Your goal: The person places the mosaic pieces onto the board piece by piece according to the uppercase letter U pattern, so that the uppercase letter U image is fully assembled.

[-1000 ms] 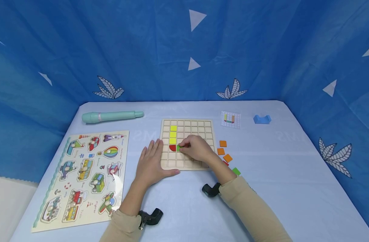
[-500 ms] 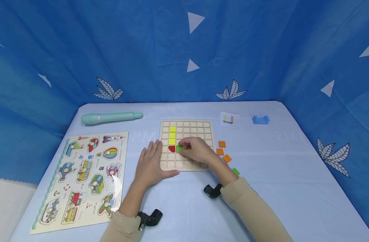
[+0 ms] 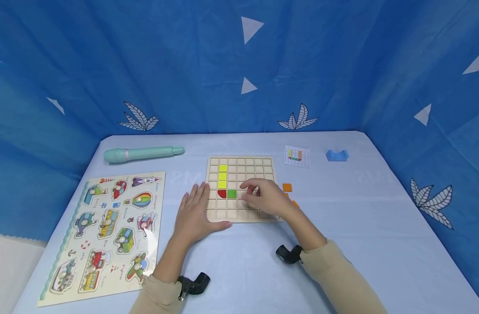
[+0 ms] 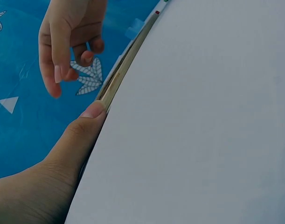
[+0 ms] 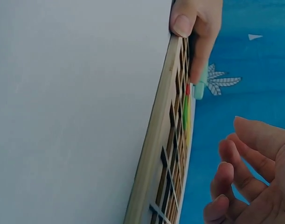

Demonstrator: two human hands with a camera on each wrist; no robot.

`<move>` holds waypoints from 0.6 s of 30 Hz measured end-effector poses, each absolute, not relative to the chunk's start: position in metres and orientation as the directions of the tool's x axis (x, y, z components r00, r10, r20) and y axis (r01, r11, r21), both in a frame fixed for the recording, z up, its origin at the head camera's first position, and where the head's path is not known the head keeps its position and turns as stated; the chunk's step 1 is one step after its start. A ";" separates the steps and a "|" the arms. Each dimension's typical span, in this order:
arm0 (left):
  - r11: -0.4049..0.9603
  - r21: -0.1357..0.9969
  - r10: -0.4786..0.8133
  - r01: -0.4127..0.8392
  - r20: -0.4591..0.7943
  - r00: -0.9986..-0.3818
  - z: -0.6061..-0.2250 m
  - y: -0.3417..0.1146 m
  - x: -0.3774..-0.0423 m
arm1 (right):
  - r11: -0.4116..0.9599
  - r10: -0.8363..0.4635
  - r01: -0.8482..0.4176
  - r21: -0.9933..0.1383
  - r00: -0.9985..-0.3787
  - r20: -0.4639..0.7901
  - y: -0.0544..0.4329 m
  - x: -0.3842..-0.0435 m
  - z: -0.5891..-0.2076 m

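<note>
A wooden grid board (image 3: 245,166) lies on the table. In one column sit several yellow square tiles (image 3: 222,176), with a red quarter-round tile (image 3: 222,194) below them and a green square tile (image 3: 231,194) to its right. My left hand (image 3: 193,216) rests at the board's left side, fingers straight along that edge, thumb touching the near edge. Over the board's right part hovers my right hand (image 3: 264,197), fingers loosely bent. In the right wrist view, nothing lies between its fingers (image 5: 225,179).
Orange square tiles (image 3: 287,187) lie right of the board, partly behind my right arm. Behind them are a pattern card (image 3: 296,156) and a blue cradle-shaped block (image 3: 337,155). A vehicle puzzle board (image 3: 106,222) lies left, below a mint-green microphone-shaped toy (image 3: 144,153).
My right hand has let go of the green tile, which now lies in the grid beside the red one, and has moved right. My left hand stays at the board's edge.
</note>
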State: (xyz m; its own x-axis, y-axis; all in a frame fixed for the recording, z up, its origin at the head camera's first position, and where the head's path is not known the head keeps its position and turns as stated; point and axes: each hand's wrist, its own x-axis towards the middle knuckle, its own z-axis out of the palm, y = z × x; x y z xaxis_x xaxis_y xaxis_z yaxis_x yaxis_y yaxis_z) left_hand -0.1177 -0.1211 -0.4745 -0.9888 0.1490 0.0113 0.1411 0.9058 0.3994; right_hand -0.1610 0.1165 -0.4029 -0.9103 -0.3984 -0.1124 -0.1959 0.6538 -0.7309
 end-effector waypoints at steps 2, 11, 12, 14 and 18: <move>0.904 0.404 0.149 0.141 0.013 -0.989 -0.475 -0.121 -0.118 | 0.651 -0.394 -0.191 -0.734 -0.912 -0.112 0.122 -0.158 -0.400; 0.901 0.408 0.153 0.149 0.023 -0.988 -0.475 -0.121 -0.117 | 0.654 -0.362 -0.173 -0.737 -0.927 -0.103 0.152 -0.144 -0.392; 0.900 0.410 0.154 0.150 0.024 -0.988 -0.475 -0.121 -0.117 | 0.651 -0.359 -0.171 -0.739 -0.928 -0.103 0.156 -0.142 -0.391; 0.898 0.412 0.156 0.152 0.025 -0.987 -0.475 -0.121 -0.117 | 0.644 -0.353 -0.160 -0.748 -0.930 -0.105 0.164 -0.139 -0.390; 0.895 0.418 0.159 0.154 0.024 -0.987 -0.475 -0.122 -0.117 | 0.654 -0.328 -0.142 -0.743 -0.938 -0.109 0.180 -0.137 -0.392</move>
State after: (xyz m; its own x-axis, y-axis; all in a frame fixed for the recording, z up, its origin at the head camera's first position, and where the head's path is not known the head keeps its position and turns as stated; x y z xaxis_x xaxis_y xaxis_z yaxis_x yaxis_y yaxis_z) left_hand -0.1171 -0.1219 -0.4747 -0.9870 0.1587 0.0244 0.1543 0.8952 0.4182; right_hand -0.1367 0.1803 -0.3925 -0.9384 -0.3278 -0.1092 -0.1418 0.6536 -0.7435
